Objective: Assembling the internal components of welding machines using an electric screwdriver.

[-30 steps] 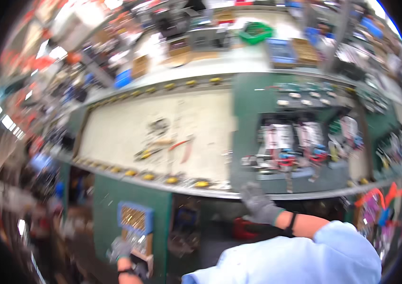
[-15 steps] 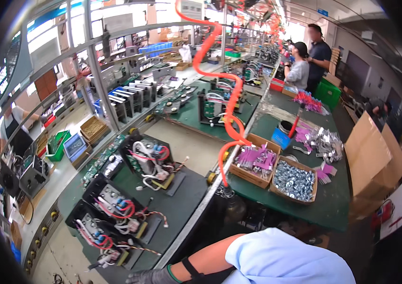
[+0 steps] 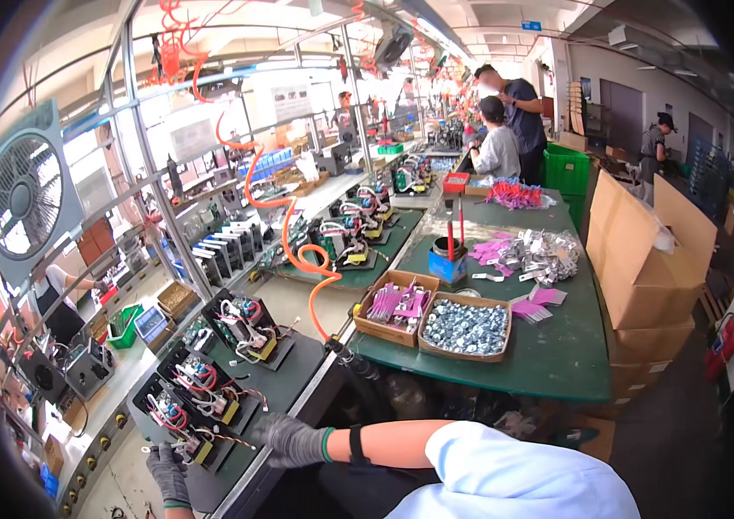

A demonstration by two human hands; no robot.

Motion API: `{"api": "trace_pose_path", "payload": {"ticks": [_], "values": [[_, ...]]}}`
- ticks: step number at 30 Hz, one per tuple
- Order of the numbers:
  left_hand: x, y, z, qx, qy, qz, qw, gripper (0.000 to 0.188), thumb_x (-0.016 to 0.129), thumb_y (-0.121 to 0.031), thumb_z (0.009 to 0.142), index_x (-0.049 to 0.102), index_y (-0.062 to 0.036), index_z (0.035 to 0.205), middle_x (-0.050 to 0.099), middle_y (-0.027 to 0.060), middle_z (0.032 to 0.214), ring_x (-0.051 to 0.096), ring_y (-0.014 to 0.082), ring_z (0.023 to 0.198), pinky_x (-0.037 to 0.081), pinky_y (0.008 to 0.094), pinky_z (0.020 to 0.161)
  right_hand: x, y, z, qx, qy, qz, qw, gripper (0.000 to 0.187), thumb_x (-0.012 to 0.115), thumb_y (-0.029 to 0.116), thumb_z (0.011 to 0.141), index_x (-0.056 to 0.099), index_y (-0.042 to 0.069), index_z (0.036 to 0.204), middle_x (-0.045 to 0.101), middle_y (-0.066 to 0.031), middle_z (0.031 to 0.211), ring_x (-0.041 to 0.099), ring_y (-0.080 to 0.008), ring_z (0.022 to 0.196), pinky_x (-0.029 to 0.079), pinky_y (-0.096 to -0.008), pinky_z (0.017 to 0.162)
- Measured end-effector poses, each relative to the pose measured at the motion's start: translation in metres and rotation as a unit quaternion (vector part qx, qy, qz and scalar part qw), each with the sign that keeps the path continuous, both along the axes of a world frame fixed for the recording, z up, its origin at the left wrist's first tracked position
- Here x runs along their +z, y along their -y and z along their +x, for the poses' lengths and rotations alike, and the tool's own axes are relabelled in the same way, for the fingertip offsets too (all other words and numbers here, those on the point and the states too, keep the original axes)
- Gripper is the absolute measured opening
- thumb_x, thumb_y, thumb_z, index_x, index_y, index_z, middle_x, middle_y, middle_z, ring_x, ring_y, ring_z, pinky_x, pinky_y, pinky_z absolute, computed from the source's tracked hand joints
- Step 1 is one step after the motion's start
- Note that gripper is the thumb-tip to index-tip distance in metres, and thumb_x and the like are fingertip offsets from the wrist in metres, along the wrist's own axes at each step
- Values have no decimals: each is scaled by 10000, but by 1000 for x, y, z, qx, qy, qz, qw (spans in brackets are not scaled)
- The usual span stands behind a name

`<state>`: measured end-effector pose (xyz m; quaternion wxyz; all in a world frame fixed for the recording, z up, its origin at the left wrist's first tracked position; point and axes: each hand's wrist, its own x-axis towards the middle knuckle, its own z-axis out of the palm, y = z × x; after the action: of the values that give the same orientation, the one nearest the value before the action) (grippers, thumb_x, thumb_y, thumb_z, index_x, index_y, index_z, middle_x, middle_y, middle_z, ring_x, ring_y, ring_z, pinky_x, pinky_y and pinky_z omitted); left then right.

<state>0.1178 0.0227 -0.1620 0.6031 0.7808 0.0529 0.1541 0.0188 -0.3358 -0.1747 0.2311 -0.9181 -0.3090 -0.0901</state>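
Observation:
My right hand (image 3: pixel 292 439), in a grey knit glove, hovers over the front edge of the dark green work board (image 3: pixel 222 489). Its fingers are loosely bent and apart, with nothing visible in them. At the board's left corner is my left hand (image 3: pixel 168 476), also gloved, its fingers stretched up beside the nearest black-cased electronic unit (image 3: pixel 178 419). A pale cable end (image 3: pixel 149 449) lies by those fingertips; contact is unclear. Behind stand a second such unit (image 3: pixel 203 381) and a third unit (image 3: pixel 248 324), each with red, white and blue wiring and a yellow-wrapped part.
Right of the line, a green table (image 3: pixel 471 376) carries a cardboard tray (image 3: pixel 384 327) of purple-wrapped parts, a tray of metal hardware (image 3: pixel 466 329) and a blue holder (image 3: pixel 447 266). A coiled orange hose (image 3: pixel 311 259) hangs to a dark tool (image 3: pixel 354 359). Two people stand farther back.
The view has swung left and up, so a fan now shows. My right hand has come up from the lower edge to the board. My left hand has entered beside the nearest unit.

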Motion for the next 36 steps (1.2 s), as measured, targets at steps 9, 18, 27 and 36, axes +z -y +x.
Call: {"api": "trace_pose_path", "payload": {"ticks": [9, 18, 27, 36], "values": [[-19, -40, 17, 61, 40, 61, 995, 338, 629, -256, 1042, 614, -38, 783, 567, 33, 592, 505, 136, 451, 360, 339, 401, -11, 39, 14, -103, -49, -202, 973, 1165, 760, 628, 807, 288, -59, 1621, 279, -265, 1696, 236, -415, 1594, 169, -503, 1305], [-13, -10, -24, 38, 108, 128, 985, 297, 645, -311, 1040, 660, -55, 893, 570, 2, 666, 544, 128, 565, 442, 311, 523, -9, 46, 6, -76, -9, -163, 984, 1167, 779, 598, 817, 249, -68, 1615, 305, -325, 1647, 258, -465, 1568, 170, -524, 1303], [37, -9, -61, -31, 46, 244, 968, 331, 615, -301, 1041, 736, 6, 1011, 661, 44, 706, 605, 108, 623, 481, 294, 560, -28, 42, 16, -69, 71, -147, 984, 1178, 756, 679, 796, 319, -99, 1564, 350, -343, 1585, 277, -497, 1535, 168, -562, 1289], [44, -15, -47, -79, -86, 3, 993, 329, 602, -317, 1060, 718, -38, 930, 665, 32, 696, 622, 127, 544, 509, 277, 509, 30, 23, 30, 15, 45, -54, 997, 727, 756, 524, 867, 612, 12, 1363, 652, -227, 1299, 618, -420, 1245, 487, -507, 1060]]}}
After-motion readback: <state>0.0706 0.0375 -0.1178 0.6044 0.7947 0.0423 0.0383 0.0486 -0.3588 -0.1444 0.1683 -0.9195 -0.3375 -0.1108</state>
